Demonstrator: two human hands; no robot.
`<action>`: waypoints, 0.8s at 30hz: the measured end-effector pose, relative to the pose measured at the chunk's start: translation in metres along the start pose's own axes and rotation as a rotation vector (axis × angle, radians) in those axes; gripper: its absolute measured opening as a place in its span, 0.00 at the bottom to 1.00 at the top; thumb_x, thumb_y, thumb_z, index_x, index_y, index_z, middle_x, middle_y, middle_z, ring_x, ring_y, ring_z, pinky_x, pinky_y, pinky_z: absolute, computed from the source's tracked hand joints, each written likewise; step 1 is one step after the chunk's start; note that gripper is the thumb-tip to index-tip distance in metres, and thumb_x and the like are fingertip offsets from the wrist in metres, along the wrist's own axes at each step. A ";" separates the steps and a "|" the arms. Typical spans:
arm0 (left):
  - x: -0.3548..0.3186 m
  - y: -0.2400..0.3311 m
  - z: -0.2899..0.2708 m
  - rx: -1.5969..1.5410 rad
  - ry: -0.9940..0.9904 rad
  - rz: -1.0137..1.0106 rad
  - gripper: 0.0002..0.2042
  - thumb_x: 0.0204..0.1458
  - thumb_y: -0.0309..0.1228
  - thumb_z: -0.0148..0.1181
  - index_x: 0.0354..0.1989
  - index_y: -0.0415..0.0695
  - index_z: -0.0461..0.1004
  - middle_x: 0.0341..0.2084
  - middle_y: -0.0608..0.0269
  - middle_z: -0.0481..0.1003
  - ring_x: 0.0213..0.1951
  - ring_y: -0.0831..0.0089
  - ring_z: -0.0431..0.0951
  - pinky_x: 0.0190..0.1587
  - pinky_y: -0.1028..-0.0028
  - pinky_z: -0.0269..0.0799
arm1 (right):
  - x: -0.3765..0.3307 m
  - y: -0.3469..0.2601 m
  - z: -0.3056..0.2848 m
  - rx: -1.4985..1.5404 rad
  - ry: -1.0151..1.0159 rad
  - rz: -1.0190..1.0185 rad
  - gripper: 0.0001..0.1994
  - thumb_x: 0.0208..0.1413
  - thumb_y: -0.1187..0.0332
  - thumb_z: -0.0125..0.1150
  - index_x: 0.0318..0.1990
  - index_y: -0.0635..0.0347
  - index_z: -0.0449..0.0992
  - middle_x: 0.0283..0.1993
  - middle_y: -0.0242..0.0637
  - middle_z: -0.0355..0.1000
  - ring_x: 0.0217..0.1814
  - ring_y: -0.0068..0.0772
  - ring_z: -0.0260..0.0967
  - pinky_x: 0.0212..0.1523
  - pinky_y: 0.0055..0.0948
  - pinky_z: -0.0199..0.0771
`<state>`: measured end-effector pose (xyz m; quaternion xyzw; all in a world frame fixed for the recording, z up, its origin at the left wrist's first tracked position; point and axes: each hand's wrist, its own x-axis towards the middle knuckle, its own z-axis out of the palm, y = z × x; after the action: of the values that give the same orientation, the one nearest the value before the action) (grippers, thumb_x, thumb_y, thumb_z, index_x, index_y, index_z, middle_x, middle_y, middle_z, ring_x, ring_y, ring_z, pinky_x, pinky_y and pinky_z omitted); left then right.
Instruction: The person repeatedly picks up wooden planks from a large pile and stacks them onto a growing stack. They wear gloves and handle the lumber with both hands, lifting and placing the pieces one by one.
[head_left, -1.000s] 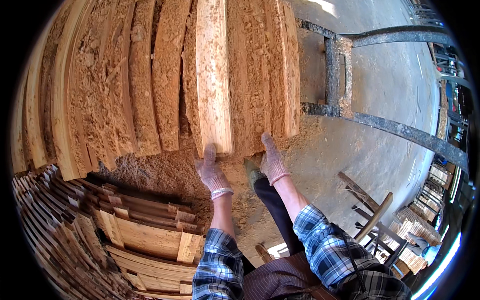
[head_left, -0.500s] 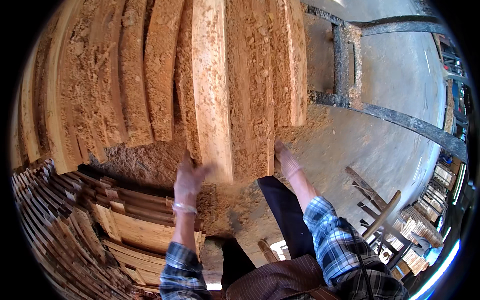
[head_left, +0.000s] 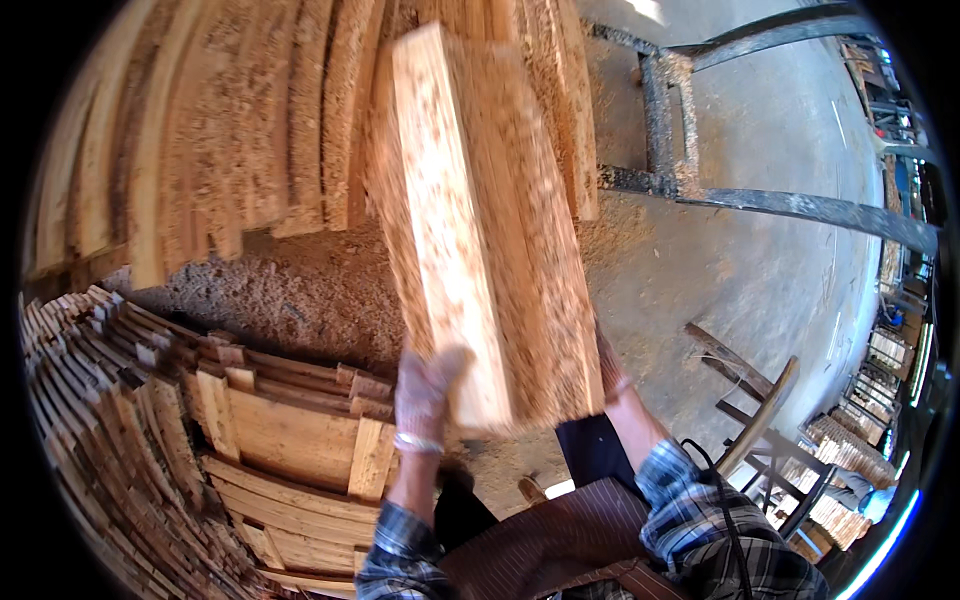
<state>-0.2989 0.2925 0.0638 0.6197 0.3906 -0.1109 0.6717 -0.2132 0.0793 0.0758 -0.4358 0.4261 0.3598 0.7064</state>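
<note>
Head: boards (head_left: 495, 240) now closer, aslant

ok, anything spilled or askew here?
Yes: sawdust litters the floor by the pile and coats the pile too, so it looks messy. The boards slant against the pile, but the left hand and right hand hold them. No clear damage; blur hides detail.

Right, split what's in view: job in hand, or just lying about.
Job:
sawdust-flecked tan wooden boards, between left hand and right hand
probably long brown wooden planks behind

Apparently lying about:
dark speckled metal frame
stacked pale wooden panels, lower left
</note>
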 end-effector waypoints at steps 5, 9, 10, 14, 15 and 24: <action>-0.164 -0.001 -0.017 -0.560 -0.142 -0.262 0.28 0.49 0.38 0.67 0.53 0.35 0.65 0.43 0.62 0.73 0.41 0.73 0.74 0.44 0.75 0.73 | -0.149 0.051 -0.037 0.020 -0.069 0.041 0.34 0.61 0.43 0.45 0.65 0.61 0.57 0.63 0.42 0.62 0.63 0.35 0.60 0.61 0.33 0.64; -0.255 -0.004 -0.044 -0.363 -0.098 -0.642 0.33 0.53 0.45 0.61 0.60 0.35 0.59 0.47 0.57 0.71 0.45 0.70 0.73 0.45 0.69 0.73 | -0.230 0.082 -0.052 0.022 -0.053 0.117 0.34 0.61 0.43 0.45 0.65 0.61 0.57 0.63 0.41 0.62 0.63 0.35 0.60 0.61 0.34 0.63; -0.260 0.009 -0.041 -0.430 -0.023 -0.720 0.34 0.54 0.48 0.59 0.61 0.36 0.58 0.48 0.57 0.71 0.47 0.69 0.73 0.45 0.68 0.74 | -0.230 0.087 -0.053 0.022 -0.075 0.145 0.34 0.61 0.43 0.46 0.65 0.60 0.57 0.63 0.41 0.62 0.63 0.35 0.60 0.61 0.34 0.63; -0.211 -0.041 -0.027 -0.738 0.019 -0.789 0.33 0.59 0.56 0.43 0.65 0.45 0.56 0.60 0.53 0.63 0.56 0.61 0.68 0.52 0.65 0.70 | -0.169 0.085 -0.043 -0.036 -0.120 0.194 0.34 0.61 0.43 0.46 0.65 0.60 0.58 0.63 0.40 0.62 0.63 0.34 0.60 0.62 0.35 0.63; -0.189 -0.092 -0.039 -0.975 -0.048 -0.801 0.31 0.60 0.53 0.44 0.66 0.45 0.55 0.60 0.52 0.62 0.56 0.61 0.68 0.53 0.65 0.70 | -0.150 0.088 -0.034 -0.052 -0.159 0.228 0.34 0.61 0.43 0.46 0.65 0.59 0.58 0.63 0.40 0.62 0.63 0.34 0.60 0.62 0.35 0.63; -0.192 -0.091 -0.017 -0.633 0.057 -0.698 0.25 0.60 0.39 0.50 0.62 0.39 0.60 0.53 0.56 0.70 0.50 0.70 0.73 0.48 0.71 0.73 | -0.086 0.100 -0.118 0.064 -0.173 0.438 0.31 0.59 0.45 0.52 0.63 0.54 0.61 0.62 0.36 0.65 0.61 0.32 0.62 0.63 0.36 0.63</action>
<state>-0.4914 0.2246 0.1242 0.2188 0.6084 -0.1885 0.7392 -0.3678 -0.0051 0.0932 -0.2780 0.4595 0.5269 0.6588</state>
